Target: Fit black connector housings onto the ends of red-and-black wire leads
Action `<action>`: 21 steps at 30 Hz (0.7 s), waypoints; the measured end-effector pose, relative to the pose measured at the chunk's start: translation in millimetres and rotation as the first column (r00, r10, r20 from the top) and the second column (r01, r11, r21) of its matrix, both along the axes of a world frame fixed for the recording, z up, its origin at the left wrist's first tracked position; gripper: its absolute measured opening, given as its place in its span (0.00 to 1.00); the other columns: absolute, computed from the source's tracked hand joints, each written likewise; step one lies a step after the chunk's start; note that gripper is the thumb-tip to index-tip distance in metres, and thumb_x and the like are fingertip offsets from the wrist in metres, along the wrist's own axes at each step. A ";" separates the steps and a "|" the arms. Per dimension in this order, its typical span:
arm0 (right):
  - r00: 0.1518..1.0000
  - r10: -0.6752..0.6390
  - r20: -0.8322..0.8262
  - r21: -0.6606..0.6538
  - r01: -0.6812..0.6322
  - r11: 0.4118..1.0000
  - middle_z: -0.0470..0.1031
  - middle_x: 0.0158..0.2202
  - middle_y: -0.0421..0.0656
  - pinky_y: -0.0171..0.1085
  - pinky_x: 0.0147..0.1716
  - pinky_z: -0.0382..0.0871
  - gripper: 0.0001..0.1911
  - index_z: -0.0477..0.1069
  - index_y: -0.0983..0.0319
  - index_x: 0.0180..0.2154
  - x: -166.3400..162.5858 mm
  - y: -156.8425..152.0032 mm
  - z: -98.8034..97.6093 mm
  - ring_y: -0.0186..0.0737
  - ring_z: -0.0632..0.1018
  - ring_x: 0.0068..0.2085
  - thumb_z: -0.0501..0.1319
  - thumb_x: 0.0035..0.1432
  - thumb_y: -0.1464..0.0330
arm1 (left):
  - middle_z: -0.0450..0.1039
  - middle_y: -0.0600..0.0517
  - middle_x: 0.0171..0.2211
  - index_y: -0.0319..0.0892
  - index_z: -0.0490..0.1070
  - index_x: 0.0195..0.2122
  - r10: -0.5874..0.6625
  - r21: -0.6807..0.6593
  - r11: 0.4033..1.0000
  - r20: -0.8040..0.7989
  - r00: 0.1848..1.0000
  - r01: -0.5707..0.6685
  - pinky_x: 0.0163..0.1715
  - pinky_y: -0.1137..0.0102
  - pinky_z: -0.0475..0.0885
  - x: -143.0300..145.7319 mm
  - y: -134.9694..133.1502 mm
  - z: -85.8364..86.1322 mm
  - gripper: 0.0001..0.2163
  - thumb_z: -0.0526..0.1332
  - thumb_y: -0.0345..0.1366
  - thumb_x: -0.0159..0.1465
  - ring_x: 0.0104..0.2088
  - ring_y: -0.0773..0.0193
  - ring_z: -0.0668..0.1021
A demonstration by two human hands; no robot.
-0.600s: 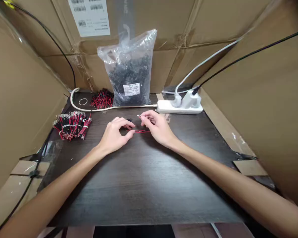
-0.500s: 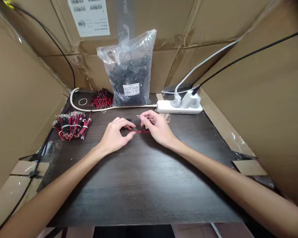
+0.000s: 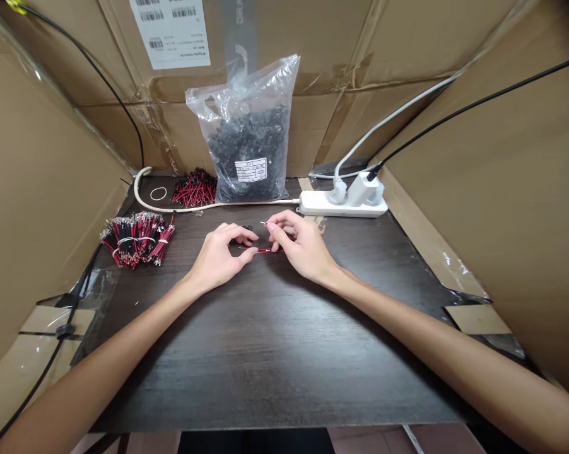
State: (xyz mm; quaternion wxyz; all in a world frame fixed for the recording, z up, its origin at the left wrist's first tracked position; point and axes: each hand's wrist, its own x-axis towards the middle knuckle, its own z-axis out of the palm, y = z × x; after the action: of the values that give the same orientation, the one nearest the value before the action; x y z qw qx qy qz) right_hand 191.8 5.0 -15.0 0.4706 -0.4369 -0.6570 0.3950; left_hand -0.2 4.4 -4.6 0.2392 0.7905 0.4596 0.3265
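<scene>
From my remote seat, beginning at the left, I see red-and-black wires with metallic ends (image 3: 135,241) bundled in pale bands, presumably to keep them gathered. Farther back lies a loose pile of red and black wires (image 3: 194,188). The left hand (image 3: 219,255) comes next, palm down, thumb and forefinger apart in a loose curve; I see nothing pinched between them, and its inner fingers are partly hidden. Just beyond its fingertips sit small black pieces (image 3: 248,227), and at the far wall a clear plastic bag of black parts (image 3: 253,148) stands upright. A thin red-and-black wire (image 3: 268,250) lies on the table between the hands, near the left thumb. The right hand (image 3: 299,244) pinches a slender piece with a pale tip (image 3: 264,222) between thumb and forefinger, its tip pointing left, perhaps to leave that end exposed; the wrist is low, the forearm slanting in from near right
</scene>
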 end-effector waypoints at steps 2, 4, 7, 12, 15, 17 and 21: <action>1.000 0.003 0.003 -0.007 -0.002 1.000 0.71 0.27 0.38 0.36 0.28 0.69 0.11 0.69 0.63 0.37 -0.2 0.3 -0.5 0.33 0.75 0.25 0.58 0.64 0.61 | 0.79 0.53 0.33 0.45 0.78 0.39 -0.005 0.002 1.000 -0.004 1.000 0.005 0.38 0.66 0.71 0.3 -0.3 0.5 0.09 0.67 0.29 0.57 0.36 0.63 0.75; 1.000 0.007 0.002 -0.013 -0.007 1.000 0.71 0.27 0.38 0.35 0.27 0.69 0.11 0.69 0.63 0.36 -0.6 0.3 -0.6 0.33 0.74 0.25 0.58 0.64 0.61 | 0.78 0.53 0.33 0.45 0.78 0.39 -0.010 0.006 1.000 -0.005 1.000 0.010 0.38 0.66 0.71 0.8 -0.9 1.4 0.10 0.67 0.29 0.56 0.36 0.62 0.75; 1.000 0.013 -0.005 -0.019 -0.013 1.000 0.71 0.26 0.38 0.35 0.26 0.70 0.10 0.69 0.63 0.36 -1.2 -0.2 0.2 0.33 0.74 0.25 0.59 0.63 0.61 | 0.78 0.53 0.32 0.45 0.78 0.39 -0.013 0.011 1.000 -0.006 1.000 0.013 0.38 0.66 0.71 1.5 -1.8 2.7 0.10 0.67 0.29 0.56 0.35 0.62 0.76; 1.000 0.019 0.012 -0.015 -0.019 1.000 0.71 0.26 0.38 0.35 0.26 0.69 0.10 0.69 0.63 0.36 -1.4 -1.4 1.8 0.33 0.74 0.24 0.59 0.63 0.62 | 0.78 0.53 0.33 0.45 0.78 0.40 -0.018 -0.010 1.000 -0.012 1.000 0.018 0.39 0.65 0.71 0.9 -2.3 3.8 0.11 0.67 0.28 0.55 0.36 0.62 0.76; 0.998 0.015 0.059 -0.002 -0.015 1.000 0.72 0.25 0.38 0.35 0.26 0.68 0.09 0.70 0.63 0.36 -1.1 -2.8 2.8 0.33 0.74 0.22 0.58 0.63 0.63 | 0.78 0.53 0.34 0.45 0.78 0.40 -0.029 -0.027 0.999 -0.015 0.999 0.029 0.40 0.65 0.71 0.3 -2.2 4.2 0.12 0.67 0.28 0.55 0.36 0.62 0.76; 0.995 0.002 0.095 0.025 -0.004 1.000 0.72 0.25 0.39 0.35 0.26 0.67 0.09 0.70 0.63 0.36 -1.1 -4.2 3.9 0.34 0.74 0.23 0.58 0.64 0.64 | 0.77 0.53 0.33 0.45 0.78 0.40 -0.022 -0.040 0.999 -0.001 1.000 0.022 0.39 0.66 0.71 0.0 -2.1 4.5 0.11 0.66 0.28 0.56 0.36 0.63 0.76; 0.989 -0.020 0.149 0.097 0.005 0.995 0.74 0.26 0.40 0.35 0.27 0.66 0.08 0.71 0.63 0.36 -1.7 -7.4 5.7 0.36 0.75 0.26 0.58 0.64 0.65 | 0.77 0.53 0.33 0.45 0.78 0.39 0.004 -0.059 0.998 0.029 1.000 -0.003 0.37 0.67 0.71 0.1 -1.7 4.3 0.09 0.63 0.29 0.58 0.34 0.64 0.75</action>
State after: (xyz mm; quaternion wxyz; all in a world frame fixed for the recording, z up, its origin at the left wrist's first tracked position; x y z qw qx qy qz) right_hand 190.1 -2.4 -9.3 0.4429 -0.4463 -0.7059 0.3262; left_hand -0.2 2.8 -0.3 0.2688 0.7774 0.4669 0.3246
